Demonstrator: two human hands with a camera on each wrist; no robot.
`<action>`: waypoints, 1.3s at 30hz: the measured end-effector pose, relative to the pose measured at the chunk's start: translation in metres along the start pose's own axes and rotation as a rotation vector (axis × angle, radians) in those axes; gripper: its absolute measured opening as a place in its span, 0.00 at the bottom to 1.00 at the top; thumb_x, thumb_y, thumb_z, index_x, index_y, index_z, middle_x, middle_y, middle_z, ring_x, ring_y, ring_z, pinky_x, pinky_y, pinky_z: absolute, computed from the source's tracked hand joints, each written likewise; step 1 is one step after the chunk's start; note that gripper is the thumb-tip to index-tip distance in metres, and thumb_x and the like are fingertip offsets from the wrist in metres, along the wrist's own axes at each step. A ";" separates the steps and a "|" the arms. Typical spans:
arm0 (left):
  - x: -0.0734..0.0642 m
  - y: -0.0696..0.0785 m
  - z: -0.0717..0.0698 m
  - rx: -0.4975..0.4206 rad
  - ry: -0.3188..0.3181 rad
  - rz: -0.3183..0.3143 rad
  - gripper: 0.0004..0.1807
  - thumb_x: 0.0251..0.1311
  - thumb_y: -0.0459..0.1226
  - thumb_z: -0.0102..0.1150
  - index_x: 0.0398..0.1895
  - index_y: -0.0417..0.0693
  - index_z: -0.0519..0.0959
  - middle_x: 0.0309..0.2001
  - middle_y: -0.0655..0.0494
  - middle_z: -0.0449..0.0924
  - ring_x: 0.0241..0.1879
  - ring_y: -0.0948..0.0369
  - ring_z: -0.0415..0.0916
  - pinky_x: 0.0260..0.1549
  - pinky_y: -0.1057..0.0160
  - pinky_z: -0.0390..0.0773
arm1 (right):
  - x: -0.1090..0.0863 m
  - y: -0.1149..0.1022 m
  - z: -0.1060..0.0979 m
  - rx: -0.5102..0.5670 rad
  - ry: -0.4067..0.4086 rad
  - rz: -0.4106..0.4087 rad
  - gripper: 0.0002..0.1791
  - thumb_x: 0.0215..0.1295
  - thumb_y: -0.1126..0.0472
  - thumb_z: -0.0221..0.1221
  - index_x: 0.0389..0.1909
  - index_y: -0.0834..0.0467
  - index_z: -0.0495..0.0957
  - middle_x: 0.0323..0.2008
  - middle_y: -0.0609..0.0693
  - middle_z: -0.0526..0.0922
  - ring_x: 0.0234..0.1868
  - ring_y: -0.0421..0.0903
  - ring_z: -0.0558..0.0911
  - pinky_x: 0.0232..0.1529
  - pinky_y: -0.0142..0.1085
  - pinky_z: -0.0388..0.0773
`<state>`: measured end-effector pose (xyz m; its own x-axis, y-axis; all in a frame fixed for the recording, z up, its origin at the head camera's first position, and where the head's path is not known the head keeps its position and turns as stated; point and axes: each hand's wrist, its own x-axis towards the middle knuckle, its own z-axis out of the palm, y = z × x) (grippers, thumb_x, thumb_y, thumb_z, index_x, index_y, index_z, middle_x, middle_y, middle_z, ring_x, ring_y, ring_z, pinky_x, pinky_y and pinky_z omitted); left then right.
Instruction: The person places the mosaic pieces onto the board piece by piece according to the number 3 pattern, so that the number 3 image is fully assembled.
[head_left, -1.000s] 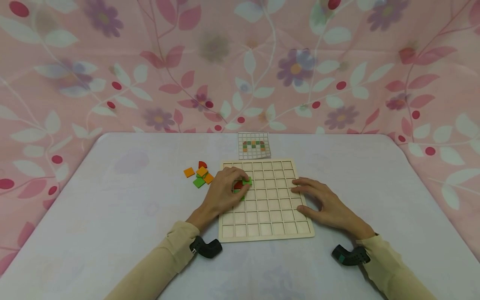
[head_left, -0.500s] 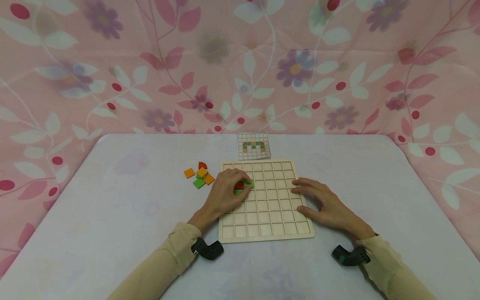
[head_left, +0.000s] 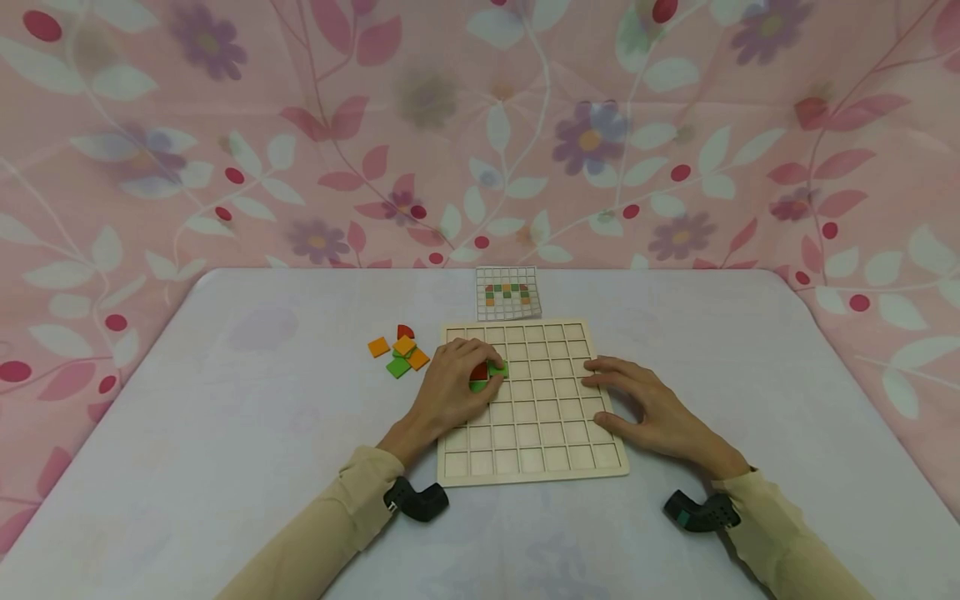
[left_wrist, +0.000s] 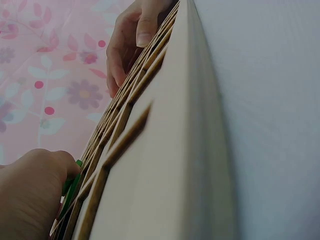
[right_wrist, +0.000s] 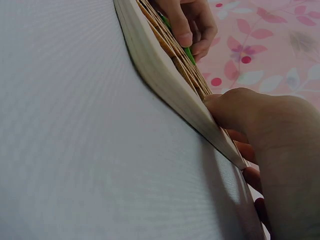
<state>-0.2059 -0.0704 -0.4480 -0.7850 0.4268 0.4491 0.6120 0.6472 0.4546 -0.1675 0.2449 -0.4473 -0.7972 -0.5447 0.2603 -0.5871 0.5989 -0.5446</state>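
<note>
In the head view a light wooden grid board [head_left: 531, 433] lies on the white table. My left hand [head_left: 453, 383] is over its upper left part and pinches a small green square tile [head_left: 498, 369] between thumb and fingers. That tile is at a grid cell just right of a red rounded piece [head_left: 478, 372]. Below the red piece is another green tile [head_left: 478, 386], partly hidden by the hand. My right hand [head_left: 651, 408] rests with relaxed fingers on the board's right edge. In the right wrist view its thumb [right_wrist: 225, 110] touches the board's rim.
Left of the board lies a loose group of pieces: orange squares [head_left: 378, 347], green squares [head_left: 398, 367] and a red rounded piece [head_left: 405, 332]. A printed grid card [head_left: 508, 312] with a coloured pattern lies beyond the board. A floral cloth [head_left: 480, 125] hangs behind the table.
The left hand has shifted slightly right and toward me with the green tile, which now lies closer beside the red piece. The right hand has stayed still.
</note>
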 end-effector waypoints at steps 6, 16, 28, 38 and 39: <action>0.000 0.000 0.001 0.008 -0.001 0.002 0.06 0.57 0.42 0.60 0.37 0.58 0.79 0.43 0.65 0.81 0.46 0.62 0.72 0.54 0.55 0.68 | 0.000 0.000 0.000 0.002 -0.002 0.001 0.26 0.56 0.55 0.65 0.58 0.46 0.74 0.66 0.46 0.66 0.69 0.46 0.61 0.62 0.50 0.56; 0.000 0.000 0.001 0.011 -0.004 0.000 0.05 0.57 0.42 0.60 0.36 0.58 0.79 0.44 0.65 0.81 0.46 0.62 0.71 0.53 0.55 0.68 | 0.000 0.000 0.000 -0.007 0.002 -0.009 0.26 0.56 0.55 0.66 0.57 0.46 0.74 0.66 0.47 0.67 0.69 0.47 0.61 0.62 0.51 0.56; -0.001 0.001 0.000 0.025 -0.016 -0.002 0.05 0.57 0.42 0.60 0.36 0.57 0.79 0.44 0.64 0.81 0.47 0.61 0.72 0.54 0.54 0.68 | 0.000 0.000 0.000 -0.003 0.006 -0.015 0.25 0.56 0.55 0.66 0.57 0.47 0.74 0.66 0.47 0.67 0.69 0.46 0.62 0.62 0.48 0.56; -0.001 0.001 0.000 0.033 -0.021 -0.001 0.05 0.57 0.42 0.60 0.36 0.58 0.80 0.45 0.64 0.81 0.47 0.61 0.72 0.54 0.55 0.68 | 0.000 -0.001 0.000 -0.005 0.001 -0.002 0.25 0.57 0.55 0.65 0.57 0.47 0.74 0.66 0.46 0.67 0.69 0.47 0.62 0.62 0.50 0.56; -0.001 0.001 0.000 0.032 -0.021 -0.001 0.05 0.57 0.42 0.60 0.36 0.58 0.80 0.45 0.64 0.81 0.47 0.61 0.72 0.54 0.55 0.68 | 0.000 -0.001 0.000 -0.005 0.001 -0.003 0.25 0.57 0.55 0.65 0.57 0.47 0.74 0.66 0.46 0.67 0.69 0.47 0.62 0.62 0.50 0.56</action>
<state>-0.2049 -0.0702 -0.4482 -0.7876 0.4393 0.4320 0.6080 0.6675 0.4297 -0.1668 0.2442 -0.4462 -0.7958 -0.5456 0.2626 -0.5899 0.6006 -0.5397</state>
